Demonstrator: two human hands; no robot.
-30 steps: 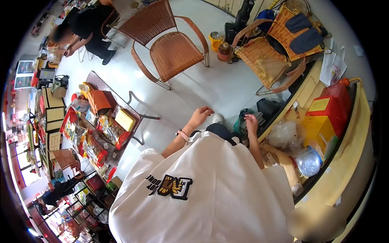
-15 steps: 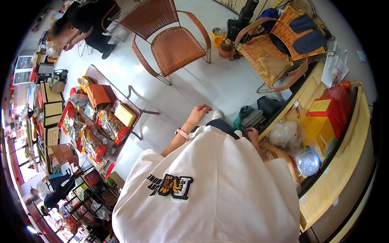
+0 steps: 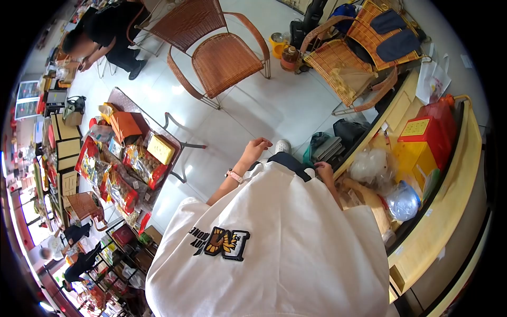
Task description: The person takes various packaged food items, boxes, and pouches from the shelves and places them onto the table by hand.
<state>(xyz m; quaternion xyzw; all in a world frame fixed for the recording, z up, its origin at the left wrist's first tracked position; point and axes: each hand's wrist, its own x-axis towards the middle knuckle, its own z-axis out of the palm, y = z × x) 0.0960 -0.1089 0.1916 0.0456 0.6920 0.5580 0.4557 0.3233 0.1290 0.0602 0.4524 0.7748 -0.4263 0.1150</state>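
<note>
My left hand (image 3: 257, 148) hangs in front of my body above the tiled floor, with a pink-strapped watch (image 3: 234, 175) on its wrist. Its fingers are loosely bent and hold nothing. On the other side, my right hand (image 3: 323, 170) hangs low beside the white shirt (image 3: 296, 232), fingers slightly curled with no object visible in them. It is nearest to the wooden counter (image 3: 388, 119) and a green bag with grey boxes (image 3: 326, 149); whether it touches them I cannot tell.
Packaged goods (image 3: 121, 190) and an orange box (image 3: 127, 126) cover a table at left. Wicker chairs (image 3: 227, 55) (image 3: 338, 58) stand ahead. On the right counter are a red and yellow box (image 3: 422, 129) and plastic bags (image 3: 369, 165). A person in black (image 3: 113, 31) bends at upper left.
The view has shifted slightly, so the chairs and counter sit a little further left. My hands also appear slightly left of before, still hanging and without an object.
</note>
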